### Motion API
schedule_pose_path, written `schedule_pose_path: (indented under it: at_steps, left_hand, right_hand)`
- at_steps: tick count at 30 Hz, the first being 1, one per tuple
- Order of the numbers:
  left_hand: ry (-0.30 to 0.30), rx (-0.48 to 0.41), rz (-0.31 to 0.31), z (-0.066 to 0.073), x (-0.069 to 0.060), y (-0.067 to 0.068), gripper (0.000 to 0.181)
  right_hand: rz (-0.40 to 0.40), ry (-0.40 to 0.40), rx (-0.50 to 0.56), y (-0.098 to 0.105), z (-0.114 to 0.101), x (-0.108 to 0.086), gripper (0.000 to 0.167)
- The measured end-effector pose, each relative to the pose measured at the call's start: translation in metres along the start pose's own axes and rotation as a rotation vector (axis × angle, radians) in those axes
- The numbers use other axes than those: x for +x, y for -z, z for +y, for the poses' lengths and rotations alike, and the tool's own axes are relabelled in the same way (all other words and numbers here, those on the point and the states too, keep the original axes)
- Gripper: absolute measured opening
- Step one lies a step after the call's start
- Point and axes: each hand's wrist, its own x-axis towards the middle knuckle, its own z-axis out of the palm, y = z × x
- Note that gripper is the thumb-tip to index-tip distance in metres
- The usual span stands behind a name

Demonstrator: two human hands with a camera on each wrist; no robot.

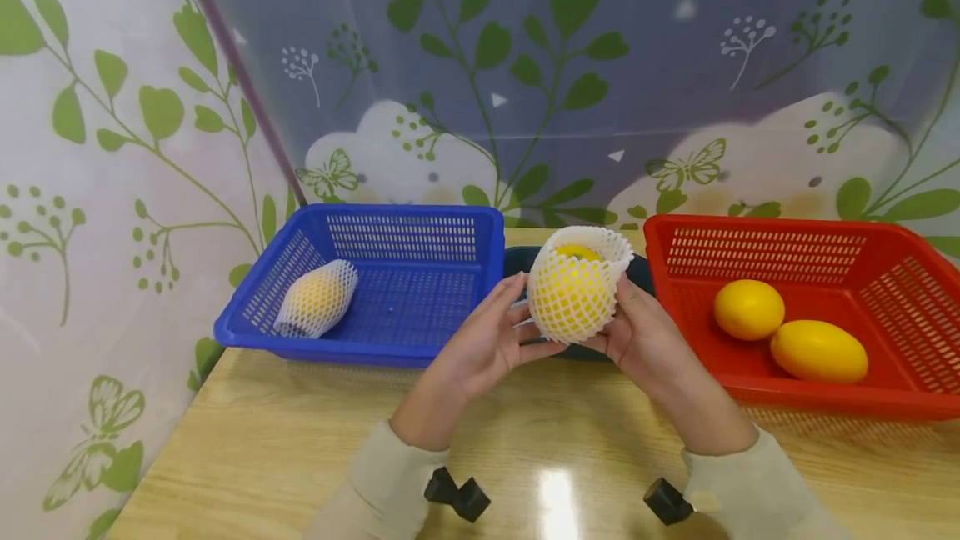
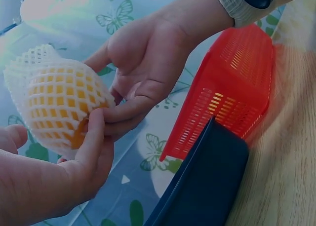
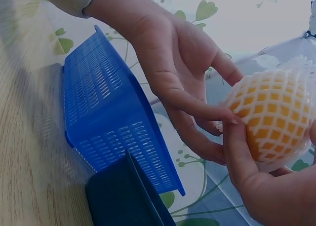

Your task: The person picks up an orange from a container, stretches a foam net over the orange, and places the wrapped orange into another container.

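Yellow fruit (image 1: pixel 578 253) in white foam net (image 1: pixel 572 307), held up off the table (image 1: pixel 502 473) between both hands.
Fingers of left hand (image 1: pixel 483 348) and right hand (image 1: pixel 651 344) curled about it from either side, meeting low on the net; dark bin (image 2: pixel 207 181) behind, blue basket (image 1: pixel 405 351) left, red basket (image 1: pixel 825 401) right. Net gapes at one end, fruit's skin showing there. Handling, by judgement: modest weight, firm body, skin probably smooth and apt to slide within the sleeve; net soft, stretchy, easily torn. Best hold: cup the broad middle, both sides, gentle pressure; the loose collar alone would be a poor grip.
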Motion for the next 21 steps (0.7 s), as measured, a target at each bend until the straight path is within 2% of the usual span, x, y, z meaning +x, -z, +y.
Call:
schedule_pose_path:
  at_steps: [8,16,21]
  left_hand:
    - [-0.008,0.059,0.012,0.007,-0.001,0.004,0.045]
    - [-0.026,0.058,-0.029,0.012,-0.002,0.010,0.045]
    - [-0.042,0.077,-0.048,0.007,-0.002,0.011,0.045]
  right_hand:
    - [-0.052,-0.020,0.000,-0.001,0.000,0.003,0.032]
    - [0.010,-0.071,0.055,-0.005,-0.007,-0.002,0.028]
    - [0.018,-0.105,0.075,-0.009,-0.006,-0.002,0.029]
